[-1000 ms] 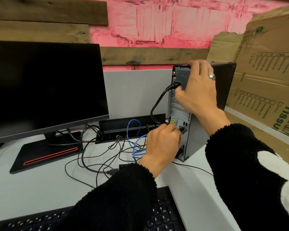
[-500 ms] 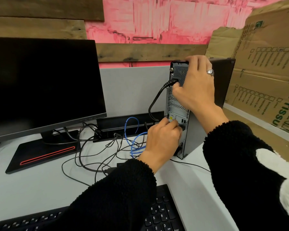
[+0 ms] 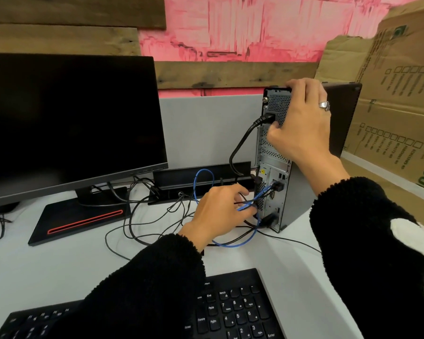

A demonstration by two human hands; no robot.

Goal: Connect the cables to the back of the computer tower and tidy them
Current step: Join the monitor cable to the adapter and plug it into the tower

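Note:
The computer tower stands upright on the white desk with its perforated back panel facing me. My right hand grips the tower's top rear corner, thumb beside the thick black power cable plugged in near the top. A blue network cable runs into a port low on the panel and loops over the desk. My left hand is just left of the lower ports, fingers curled around the blue cable and thin black cables. Another black plug sits near the panel's bottom.
A black monitor on a red-striped base stands at the left. A black keyboard lies at the near edge. A black cable tray and grey divider run behind. Cardboard boxes lean at the right.
My left hand has pulled back from the lower ports, leaving the blue cable plugged in, and now holds cables just left of the panel. My right hand stays on the tower's top.

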